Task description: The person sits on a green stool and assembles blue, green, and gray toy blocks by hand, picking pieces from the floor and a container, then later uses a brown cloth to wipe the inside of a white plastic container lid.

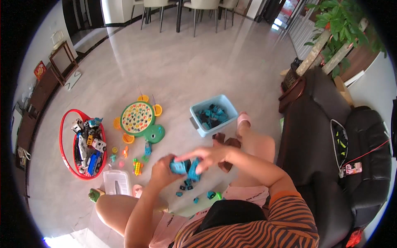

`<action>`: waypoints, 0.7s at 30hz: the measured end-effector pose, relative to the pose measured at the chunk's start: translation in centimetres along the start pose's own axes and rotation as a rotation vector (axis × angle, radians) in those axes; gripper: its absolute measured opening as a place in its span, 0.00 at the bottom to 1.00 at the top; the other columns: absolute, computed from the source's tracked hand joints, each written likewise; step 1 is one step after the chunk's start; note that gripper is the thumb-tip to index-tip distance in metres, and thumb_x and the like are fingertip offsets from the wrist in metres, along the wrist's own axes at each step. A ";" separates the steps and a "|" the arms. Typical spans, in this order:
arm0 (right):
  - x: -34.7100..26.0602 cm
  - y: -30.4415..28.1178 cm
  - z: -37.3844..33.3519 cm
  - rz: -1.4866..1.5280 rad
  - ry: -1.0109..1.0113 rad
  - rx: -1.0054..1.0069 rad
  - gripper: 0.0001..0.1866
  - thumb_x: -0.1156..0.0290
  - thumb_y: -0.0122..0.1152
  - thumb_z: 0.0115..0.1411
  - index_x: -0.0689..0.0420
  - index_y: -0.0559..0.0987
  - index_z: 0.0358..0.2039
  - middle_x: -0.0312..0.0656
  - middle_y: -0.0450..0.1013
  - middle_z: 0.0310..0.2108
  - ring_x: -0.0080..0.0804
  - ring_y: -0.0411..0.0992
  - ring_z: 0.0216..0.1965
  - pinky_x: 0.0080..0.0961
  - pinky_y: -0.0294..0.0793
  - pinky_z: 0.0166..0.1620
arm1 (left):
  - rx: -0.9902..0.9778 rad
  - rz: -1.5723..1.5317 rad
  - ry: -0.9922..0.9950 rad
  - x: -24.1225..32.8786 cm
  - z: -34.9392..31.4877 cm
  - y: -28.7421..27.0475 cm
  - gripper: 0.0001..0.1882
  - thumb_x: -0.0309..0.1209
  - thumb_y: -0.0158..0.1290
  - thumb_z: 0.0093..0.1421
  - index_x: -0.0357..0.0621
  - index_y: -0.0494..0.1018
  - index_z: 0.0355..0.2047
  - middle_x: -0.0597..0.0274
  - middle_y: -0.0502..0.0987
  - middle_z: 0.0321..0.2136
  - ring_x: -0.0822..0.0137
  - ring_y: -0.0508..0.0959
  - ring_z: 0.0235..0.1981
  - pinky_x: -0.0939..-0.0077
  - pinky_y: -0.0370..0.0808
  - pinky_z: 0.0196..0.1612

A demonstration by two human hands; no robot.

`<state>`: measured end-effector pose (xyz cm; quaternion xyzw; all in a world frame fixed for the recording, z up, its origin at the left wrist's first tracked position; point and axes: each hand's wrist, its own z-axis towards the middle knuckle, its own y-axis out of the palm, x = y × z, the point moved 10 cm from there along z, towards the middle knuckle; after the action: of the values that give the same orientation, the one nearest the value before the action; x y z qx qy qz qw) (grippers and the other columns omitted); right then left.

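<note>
My left hand [160,172] is closed around a teal-blue toy piece [180,167] with a dark edge, held up between my knees. Right beside it, my right hand [211,156] grips a second blue toy part [194,169], its index finger stretched across toward the left hand. Whether the two parts touch or join cannot be made out. Below them on the floor lie several small blue and black pieces [196,200], one blue-green piece [211,195] next to a bright green item [218,196]. Beyond my right hand stands a light blue bin [202,131] holding many similar blue and dark pieces.
A green turtle-shaped fishing game [154,134] lies ahead. To the left are a red-rimmed basket [62,144] of toy vehicles, a clear plastic lid or tray [117,182] and small toys [137,166]. A dark leather sofa [304,124] stands at the right, chairs [202,5] far back.
</note>
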<state>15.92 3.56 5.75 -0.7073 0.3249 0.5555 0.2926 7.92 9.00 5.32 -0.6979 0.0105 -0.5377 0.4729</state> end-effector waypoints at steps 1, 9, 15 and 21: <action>-2.0 -1.6 -0.9 0.128 0.026 0.133 0.33 0.67 0.59 0.44 0.48 0.66 0.55 0.34 0.72 0.38 0.18 0.67 0.33 0.17 0.69 0.26 | 0.085 -0.027 -0.028 0.1 0.6 -1.6 0.27 0.36 0.68 0.30 0.42 0.71 0.32 0.52 0.76 0.27 0.55 0.77 0.30 0.66 0.73 0.33; 4.0 -5.9 -2.3 0.944 0.069 0.658 0.20 0.49 0.53 0.55 0.54 0.72 0.36 0.37 0.73 0.30 0.28 0.71 0.26 0.20 0.65 0.21 | 0.255 -0.145 -0.160 -3.0 0.7 -3.0 0.36 0.45 0.70 0.30 0.38 0.67 0.36 0.54 0.76 0.26 0.61 0.77 0.29 0.70 0.73 0.33; 3.4 -4.5 -0.7 0.694 0.006 0.568 0.18 0.54 0.54 0.56 0.55 0.72 0.37 0.38 0.72 0.27 0.23 0.69 0.25 0.17 0.63 0.20 | 0.277 -0.215 -0.194 -4.3 -0.6 -3.2 0.39 0.44 0.70 0.29 0.41 0.66 0.40 0.56 0.76 0.31 0.61 0.78 0.32 0.71 0.73 0.37; 0.2 -4.8 -0.6 0.331 -0.075 0.751 0.17 0.62 0.60 0.54 0.58 0.68 0.38 0.34 0.70 0.29 0.18 0.68 0.26 0.14 0.68 0.23 | 0.302 -0.142 -0.196 -3.6 -0.8 -3.9 0.38 0.43 0.70 0.30 0.40 0.66 0.40 0.55 0.76 0.32 0.61 0.78 0.33 0.70 0.74 0.37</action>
<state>20.08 6.06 5.94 -0.4688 0.6036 0.4634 0.4485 3.89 12.54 5.22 -0.6670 -0.1655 -0.4946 0.5320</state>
